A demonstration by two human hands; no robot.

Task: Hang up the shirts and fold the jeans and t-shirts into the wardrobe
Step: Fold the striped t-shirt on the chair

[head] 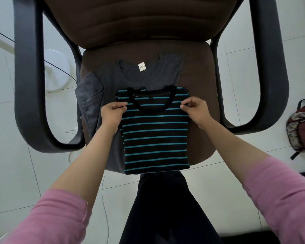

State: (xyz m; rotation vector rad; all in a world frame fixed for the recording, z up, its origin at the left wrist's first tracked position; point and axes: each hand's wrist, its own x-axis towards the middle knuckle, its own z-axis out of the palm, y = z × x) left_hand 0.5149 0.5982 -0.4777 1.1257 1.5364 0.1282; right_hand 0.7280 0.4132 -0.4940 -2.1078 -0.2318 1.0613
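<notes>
Striped t-shirt (pixel 156 136), black with thin teal bands and a black ribbed collar, lies on the front half of the brown seat of an office chair (pixel 199 110), its sides folded in to form a narrow rectangle; the hem overhangs the seat's front edge. The collar points toward the chair back. Left hand (pixel 113 114) pinches the fabric at the shirt's left shoulder, just beside the collar, thumb and fingers closed together on a small fold of cloth. Right hand (pixel 195 108) pinches the opposite shoulder in the same manner, fingertips curled and clamped on the cloth at the collar's right side. Both forearms reach in from the lower corners, with pink sleeves (pixel 278 196) pushed up toward the elbows.

Beneath and behind the striped shirt lies a grey t-shirt (pixel 148 74), collar also toward the chair back, a white neck label (pixel 142 66) showing; its left side spills over the seat's left edge. The chair's black loop armrests (pixel 27 95) flank the seat on either side. White floor tiles (pixel 12 155) surround the chair; a red and patterned backpack (pixel 301 129) rests on the floor at the right edge, well apart from the chair
</notes>
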